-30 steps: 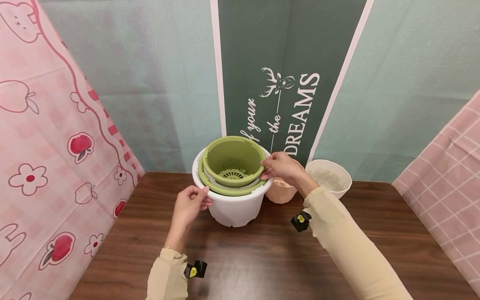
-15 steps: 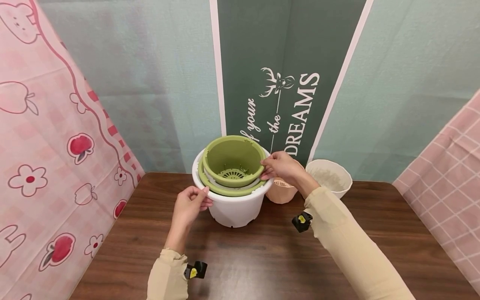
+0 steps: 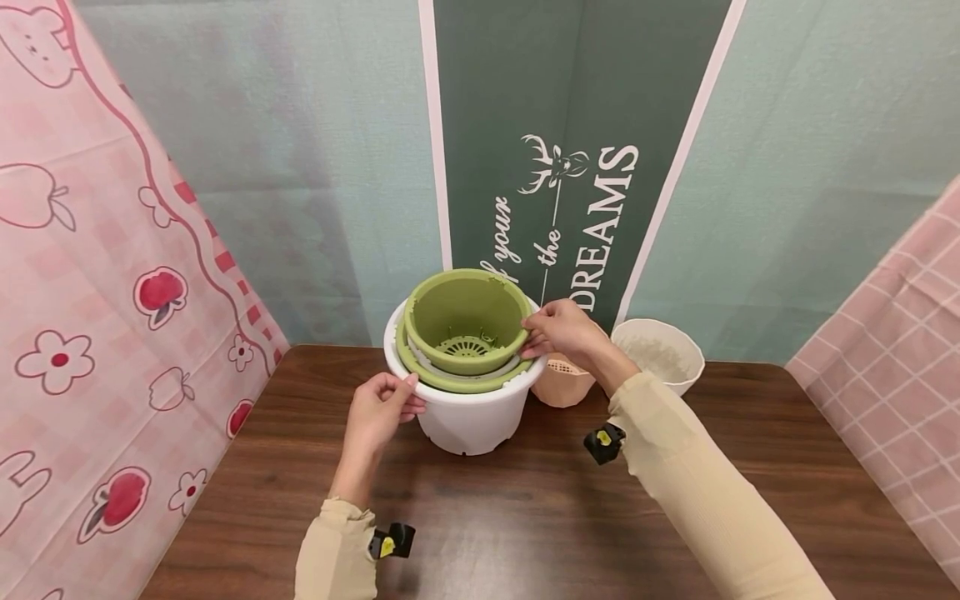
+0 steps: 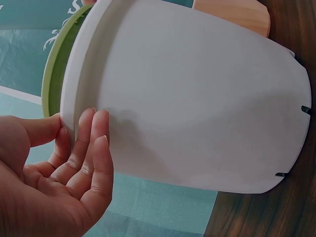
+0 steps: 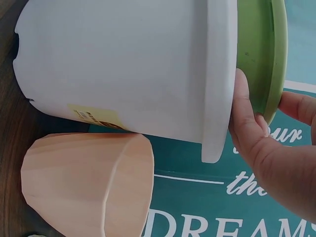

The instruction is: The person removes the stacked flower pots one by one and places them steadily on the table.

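Observation:
Green and white plastic flower pots are nested in one stack. Outermost is a large white pot (image 3: 472,425) standing on the table; inside it sits a green pot (image 3: 450,382). A smaller green pot (image 3: 465,304) with a slotted bottom rises above them on top, a pale rim showing just beneath it. My left hand (image 3: 384,408) pinches the large white pot's rim at its near left, thumb on top and fingers below, as the left wrist view shows. Over on the right, my right hand (image 3: 566,335) pinches the rim of the smaller green pot between thumb and fingers.
Right behind the stack stands a peach faceted pot (image 3: 562,385), partly hidden by my right hand. Farther right is a white faceted bowl-shaped pot (image 3: 663,354). All are on a dark wooden table (image 3: 487,517), backed by a green cloth (image 3: 360,167).
The smaller green pot has risen very slightly with my right hand. My left hand and the large white pot stay in place.

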A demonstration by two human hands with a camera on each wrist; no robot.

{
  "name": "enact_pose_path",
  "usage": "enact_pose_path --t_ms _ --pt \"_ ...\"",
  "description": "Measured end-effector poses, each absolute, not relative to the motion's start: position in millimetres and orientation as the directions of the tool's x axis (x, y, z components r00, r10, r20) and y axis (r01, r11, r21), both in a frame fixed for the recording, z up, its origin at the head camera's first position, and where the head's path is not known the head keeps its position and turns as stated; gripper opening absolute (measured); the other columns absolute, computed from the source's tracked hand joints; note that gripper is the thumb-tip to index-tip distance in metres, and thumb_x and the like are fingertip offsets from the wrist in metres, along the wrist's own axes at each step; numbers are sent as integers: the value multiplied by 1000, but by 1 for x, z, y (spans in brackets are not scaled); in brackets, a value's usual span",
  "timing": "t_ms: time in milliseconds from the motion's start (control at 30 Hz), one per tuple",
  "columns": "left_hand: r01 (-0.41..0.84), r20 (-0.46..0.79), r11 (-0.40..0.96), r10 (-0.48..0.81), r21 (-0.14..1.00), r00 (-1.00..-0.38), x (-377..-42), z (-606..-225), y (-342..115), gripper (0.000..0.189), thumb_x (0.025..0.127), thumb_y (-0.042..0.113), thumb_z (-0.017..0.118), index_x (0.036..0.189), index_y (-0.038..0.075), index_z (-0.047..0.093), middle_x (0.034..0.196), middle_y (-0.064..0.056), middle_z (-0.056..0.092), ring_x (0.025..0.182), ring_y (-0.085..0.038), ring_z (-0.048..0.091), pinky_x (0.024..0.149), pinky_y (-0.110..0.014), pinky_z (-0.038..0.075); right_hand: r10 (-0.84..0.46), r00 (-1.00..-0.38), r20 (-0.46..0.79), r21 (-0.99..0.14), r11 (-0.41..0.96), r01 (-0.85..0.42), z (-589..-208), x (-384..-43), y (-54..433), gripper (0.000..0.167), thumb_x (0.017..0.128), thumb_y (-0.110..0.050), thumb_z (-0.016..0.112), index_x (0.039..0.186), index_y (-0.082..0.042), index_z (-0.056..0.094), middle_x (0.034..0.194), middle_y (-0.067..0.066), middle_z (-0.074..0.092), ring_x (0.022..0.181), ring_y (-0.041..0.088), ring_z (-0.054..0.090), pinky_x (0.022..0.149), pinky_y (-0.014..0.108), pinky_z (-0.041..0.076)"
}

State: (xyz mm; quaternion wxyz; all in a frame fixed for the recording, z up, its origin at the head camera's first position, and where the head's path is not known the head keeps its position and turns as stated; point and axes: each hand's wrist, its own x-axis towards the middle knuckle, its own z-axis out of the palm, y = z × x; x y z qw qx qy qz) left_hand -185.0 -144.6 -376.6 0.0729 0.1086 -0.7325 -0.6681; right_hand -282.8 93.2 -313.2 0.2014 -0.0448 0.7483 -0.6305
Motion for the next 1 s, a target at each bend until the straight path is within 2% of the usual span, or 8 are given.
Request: enact_pose_path --t_ms 267,1000 --pt "-64 -43 75 -249 995 -968 -183 -375 -145 21 90 12 59 77 -4 52 64 -11 64 55 -12 62 52 -20 50 -315 -919 -238 -963 203 180 -309 -281 93 30 92 -1 45 109 23 43 70 16 61 61 21 65 69 33 54" --pt "-60 -39 76 -246 995 -968 -183 -375 -145 21 89 12 59 77 -4 52 65 -11 64 56 -12 62 53 -21 51 -329 -919 -218 -972 151 177 -298 -281 95 25 92 1 45 106 22 45 71 16 61 67 25 65 77 39 51"
